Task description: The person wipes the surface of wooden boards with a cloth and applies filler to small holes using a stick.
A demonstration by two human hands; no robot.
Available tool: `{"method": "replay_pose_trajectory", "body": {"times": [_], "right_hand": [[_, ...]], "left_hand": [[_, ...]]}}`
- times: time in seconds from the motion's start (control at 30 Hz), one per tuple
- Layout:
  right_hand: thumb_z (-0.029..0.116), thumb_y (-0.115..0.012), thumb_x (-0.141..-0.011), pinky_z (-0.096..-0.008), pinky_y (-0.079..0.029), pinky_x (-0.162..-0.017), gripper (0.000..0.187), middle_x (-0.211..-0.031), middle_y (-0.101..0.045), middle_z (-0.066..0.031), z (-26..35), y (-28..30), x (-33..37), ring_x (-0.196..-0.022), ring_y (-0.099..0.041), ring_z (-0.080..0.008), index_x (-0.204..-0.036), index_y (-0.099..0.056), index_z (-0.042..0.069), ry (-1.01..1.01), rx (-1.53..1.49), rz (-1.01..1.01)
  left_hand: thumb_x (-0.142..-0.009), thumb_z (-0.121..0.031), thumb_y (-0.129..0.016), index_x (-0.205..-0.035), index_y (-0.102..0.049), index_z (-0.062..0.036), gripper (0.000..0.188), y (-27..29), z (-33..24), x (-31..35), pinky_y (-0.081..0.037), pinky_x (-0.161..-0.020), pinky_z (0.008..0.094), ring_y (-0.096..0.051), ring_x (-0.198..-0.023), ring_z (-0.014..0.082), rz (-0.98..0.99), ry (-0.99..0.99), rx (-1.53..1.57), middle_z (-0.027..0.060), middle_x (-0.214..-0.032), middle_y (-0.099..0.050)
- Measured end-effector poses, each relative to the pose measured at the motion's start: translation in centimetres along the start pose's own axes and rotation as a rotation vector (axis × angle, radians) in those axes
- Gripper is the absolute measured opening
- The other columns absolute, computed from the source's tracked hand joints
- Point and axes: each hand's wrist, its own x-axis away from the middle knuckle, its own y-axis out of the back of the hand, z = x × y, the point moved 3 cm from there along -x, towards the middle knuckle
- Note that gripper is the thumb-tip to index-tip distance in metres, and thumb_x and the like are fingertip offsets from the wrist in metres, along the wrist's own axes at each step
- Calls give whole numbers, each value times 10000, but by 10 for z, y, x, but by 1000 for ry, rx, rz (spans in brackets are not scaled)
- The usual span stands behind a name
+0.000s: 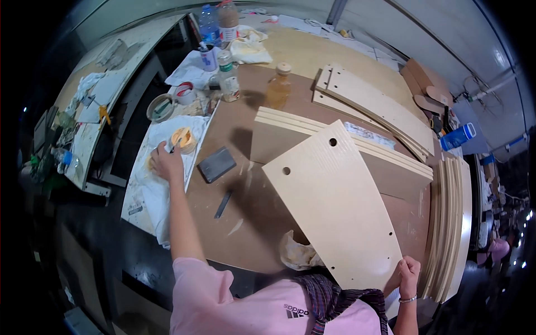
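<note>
My right hand (409, 269) is closed round the lower right edge of a pale wooden panel (340, 206). The panel is tilted, its lower end close to my body, with two large holes near the far end and several small ones near me. At the left, my left hand (166, 162) has its fingers bent together at the near side of a round tub of orange-yellow paste (184, 139). Something small and dark shows at those fingertips, too small to name. A white cloth (153, 190) lies beneath the hand and tub. Right of them rests a dark grey block (216, 164).
Behind the panel stand several boards on edge (402, 170); flat boards (379, 106) lie farther back, and stacked boards (446, 229) stand at the right. A bottle of amber liquid (278, 86), a dark flat strip (223, 205) and a crumpled wrapper (298, 252) are on the brown tabletop.
</note>
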Motion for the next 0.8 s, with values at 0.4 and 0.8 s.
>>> {"method": "replay_pose_trajectory", "body": {"times": [0.4,0.8], "right_hand": [[428,-635,-880,-248,-227,-474,493,-569,-379,62,16,-2,5,-551,-334,-39,-620,-468,43,104,31,29],[297,-629,-871,-266,-264,-466,423,-554,-391,14,14,7,12,-545,-342,-64,-623,-456,1,149,51,6]], "left_hand": [[-886,-59,-612,-1165,-580,68,308,148,-206,42,-508,-795,229,-622,-883,96,1334,-199,1328,92,-1010,-668],[-856,19,-576,-1062,-638,105,231,167,-216,51,-521,-747,234,-654,-788,117,1459,100,1557,114,-936,-689]]}}
